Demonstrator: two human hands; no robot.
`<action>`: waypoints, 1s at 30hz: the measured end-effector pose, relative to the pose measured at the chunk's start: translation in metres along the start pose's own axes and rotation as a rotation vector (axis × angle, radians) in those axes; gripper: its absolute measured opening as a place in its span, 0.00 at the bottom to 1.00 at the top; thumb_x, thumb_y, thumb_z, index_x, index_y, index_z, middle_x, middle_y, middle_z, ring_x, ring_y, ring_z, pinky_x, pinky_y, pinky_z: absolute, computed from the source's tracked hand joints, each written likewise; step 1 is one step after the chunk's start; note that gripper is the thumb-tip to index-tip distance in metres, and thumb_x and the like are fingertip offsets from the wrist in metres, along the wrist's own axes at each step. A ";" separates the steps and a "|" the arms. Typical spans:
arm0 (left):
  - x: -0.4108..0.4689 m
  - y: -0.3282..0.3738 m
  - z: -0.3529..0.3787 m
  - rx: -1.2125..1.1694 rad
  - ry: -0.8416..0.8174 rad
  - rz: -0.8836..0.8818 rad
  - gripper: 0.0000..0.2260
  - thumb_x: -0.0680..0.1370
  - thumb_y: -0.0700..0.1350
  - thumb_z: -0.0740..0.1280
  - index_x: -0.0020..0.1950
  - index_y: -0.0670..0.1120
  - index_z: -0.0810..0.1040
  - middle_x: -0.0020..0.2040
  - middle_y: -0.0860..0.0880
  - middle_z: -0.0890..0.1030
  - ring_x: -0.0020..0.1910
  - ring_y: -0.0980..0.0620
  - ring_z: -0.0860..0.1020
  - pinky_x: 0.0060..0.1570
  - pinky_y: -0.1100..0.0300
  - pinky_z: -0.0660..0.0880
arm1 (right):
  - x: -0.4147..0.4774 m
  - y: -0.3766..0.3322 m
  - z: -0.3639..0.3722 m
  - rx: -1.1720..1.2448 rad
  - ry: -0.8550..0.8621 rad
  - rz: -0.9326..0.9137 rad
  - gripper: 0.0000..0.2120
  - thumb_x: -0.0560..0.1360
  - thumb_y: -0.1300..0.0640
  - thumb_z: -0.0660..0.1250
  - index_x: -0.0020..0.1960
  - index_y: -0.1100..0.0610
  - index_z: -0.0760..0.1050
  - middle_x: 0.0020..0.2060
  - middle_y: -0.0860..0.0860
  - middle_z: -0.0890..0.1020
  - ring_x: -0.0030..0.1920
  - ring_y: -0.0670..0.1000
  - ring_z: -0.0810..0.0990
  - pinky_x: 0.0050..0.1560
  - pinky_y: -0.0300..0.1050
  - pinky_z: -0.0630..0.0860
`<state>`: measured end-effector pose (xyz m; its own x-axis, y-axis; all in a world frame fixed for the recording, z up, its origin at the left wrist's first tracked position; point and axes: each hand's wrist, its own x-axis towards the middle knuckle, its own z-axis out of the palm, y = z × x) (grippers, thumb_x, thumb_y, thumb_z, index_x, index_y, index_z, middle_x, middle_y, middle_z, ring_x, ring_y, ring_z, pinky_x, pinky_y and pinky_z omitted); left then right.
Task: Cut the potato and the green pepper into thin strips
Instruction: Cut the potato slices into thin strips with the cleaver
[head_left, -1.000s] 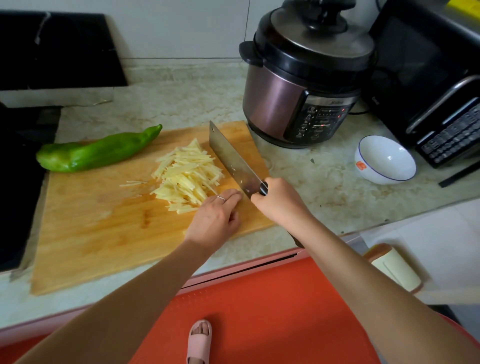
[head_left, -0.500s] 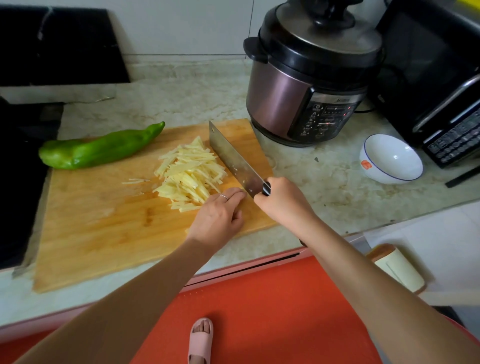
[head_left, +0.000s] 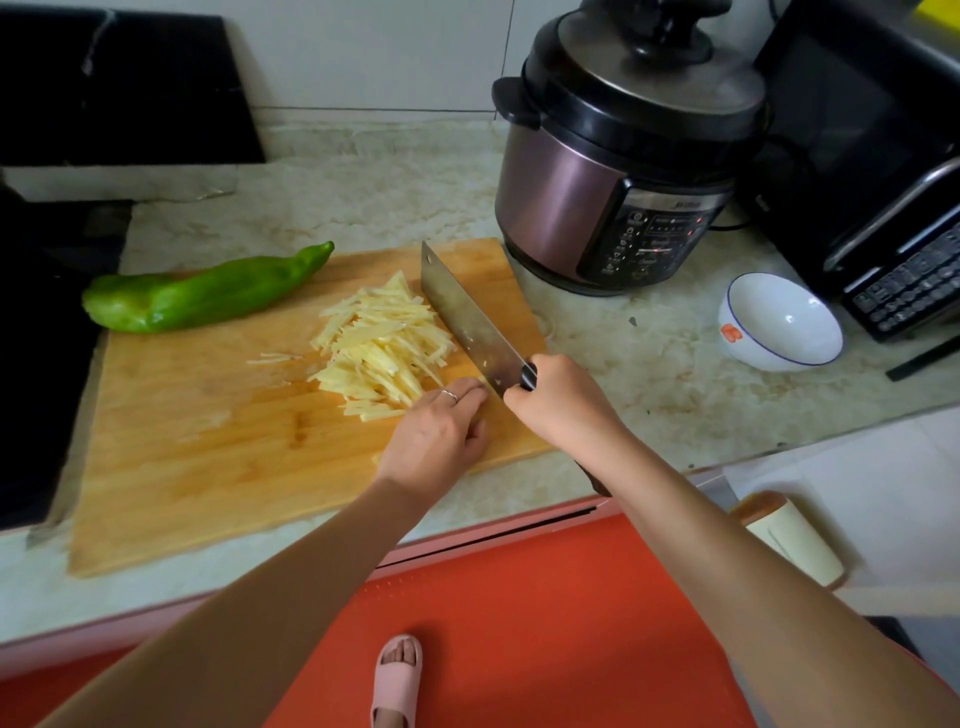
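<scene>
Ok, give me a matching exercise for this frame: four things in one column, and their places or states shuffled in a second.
Things:
1. pepper
2. potato strips
3. cleaver
4. bowl

Places or states:
A. gripped by the right hand
B. on the counter, right of the cooker
C. whole, at the far left corner of the board
D. piled in the middle of the board

Pairs: 1-C, 2-D, 3-A, 4-B
</scene>
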<state>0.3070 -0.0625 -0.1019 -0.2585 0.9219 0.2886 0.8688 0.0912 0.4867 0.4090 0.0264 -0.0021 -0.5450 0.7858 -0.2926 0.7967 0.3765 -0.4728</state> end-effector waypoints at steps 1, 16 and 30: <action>0.000 0.000 0.000 -0.007 -0.003 0.001 0.17 0.72 0.43 0.56 0.53 0.39 0.80 0.53 0.44 0.81 0.35 0.44 0.78 0.40 0.56 0.77 | 0.000 -0.001 0.002 -0.009 -0.005 0.002 0.13 0.76 0.57 0.62 0.34 0.53 0.63 0.30 0.49 0.69 0.29 0.47 0.68 0.27 0.41 0.60; -0.002 0.003 -0.001 0.003 0.023 -0.009 0.16 0.73 0.44 0.57 0.50 0.38 0.80 0.49 0.43 0.81 0.45 0.43 0.80 0.38 0.55 0.80 | -0.004 -0.004 0.002 0.003 -0.032 0.027 0.15 0.77 0.57 0.61 0.34 0.52 0.61 0.30 0.48 0.69 0.29 0.46 0.67 0.26 0.40 0.59; 0.000 -0.001 -0.002 -0.013 0.029 0.047 0.16 0.73 0.42 0.56 0.50 0.39 0.81 0.48 0.46 0.81 0.47 0.48 0.77 0.44 0.58 0.77 | -0.001 -0.006 0.002 0.068 0.013 0.057 0.13 0.76 0.58 0.61 0.35 0.53 0.62 0.31 0.49 0.68 0.30 0.47 0.68 0.28 0.41 0.64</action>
<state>0.3053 -0.0631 -0.1005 -0.2301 0.9135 0.3355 0.8748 0.0431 0.4826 0.4044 0.0219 -0.0009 -0.4955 0.8113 -0.3104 0.8065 0.2970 -0.5112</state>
